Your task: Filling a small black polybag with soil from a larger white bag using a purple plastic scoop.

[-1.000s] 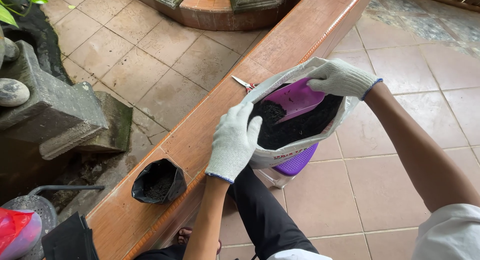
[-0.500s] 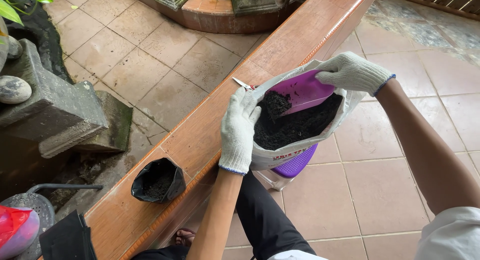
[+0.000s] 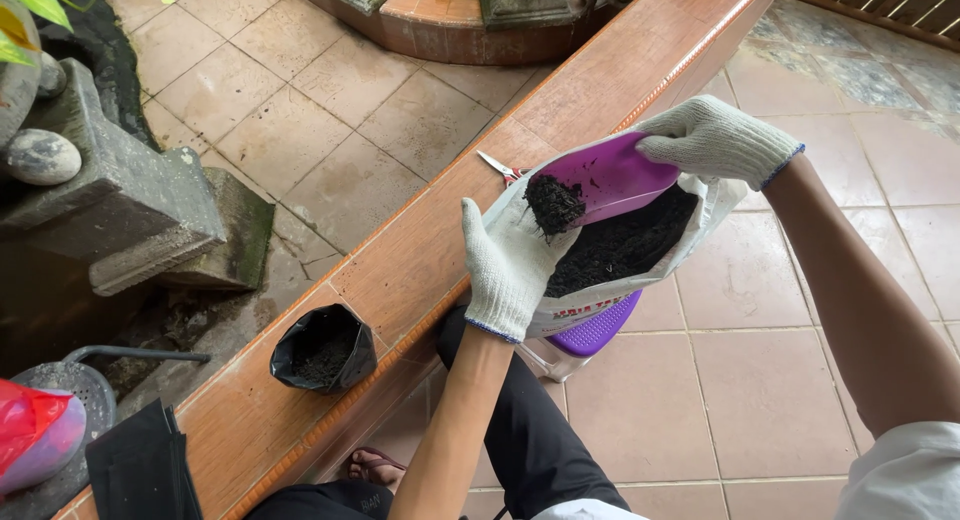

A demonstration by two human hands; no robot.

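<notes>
Purple plastic scoop [image 3: 605,180], loaded with dark soil [image 3: 553,202] at its tip, now sits raised above the soil in the white woven sack [image 3: 610,290], higher than a second ago. Right hand [image 3: 715,140], gloved, grips the scoop's rear end. Left hand [image 3: 508,265], gloved, has shifted to clasp the sack's near rim. Small black grow bag [image 3: 325,348] stands well apart on the tiled ledge [image 3: 420,250], near its inner edge. Scissors [image 3: 497,166] lie beyond the sack.

Both gloved hands reach forward, left hand [image 3: 507,268] cupped, right hand [image 3: 712,140] clenched (knuckles up).
</notes>
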